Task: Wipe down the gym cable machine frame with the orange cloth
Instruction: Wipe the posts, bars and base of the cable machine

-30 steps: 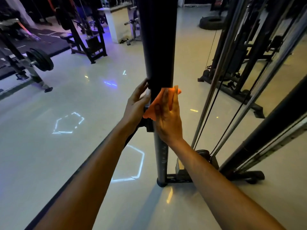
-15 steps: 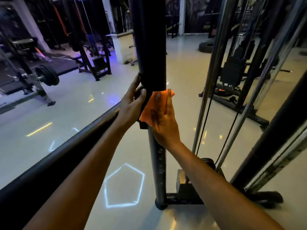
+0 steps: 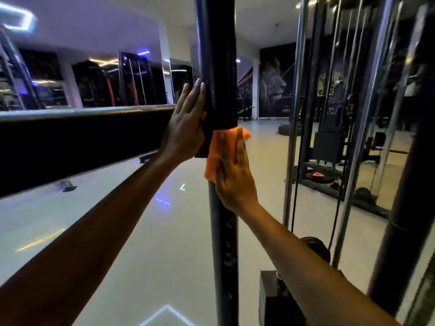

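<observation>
A black upright post of the cable machine [image 3: 216,67] runs through the middle of the view, thick above and thinner below [image 3: 223,243]. My right hand [image 3: 233,177] presses the orange cloth [image 3: 215,149] flat against the post just under the thick sleeve, fingers straight and pointing up. My left hand [image 3: 186,125] rests with straight fingers on the left side of the thick sleeve. The cloth is partly hidden under my right hand.
A black horizontal arm [image 3: 82,140] extends left from the post. Chrome guide rods [image 3: 294,114] and cables [image 3: 339,184] stand to the right, with a black diagonal frame member [image 3: 404,208] beyond. A dark base block [image 3: 275,300] sits at the post's foot. Pale glossy floor [image 3: 141,255] lies left.
My head has tilted up, so the room beyond shows. Both hands have slid higher along the post, the cloth still pressed under my right hand; my left fingers have straightened.
</observation>
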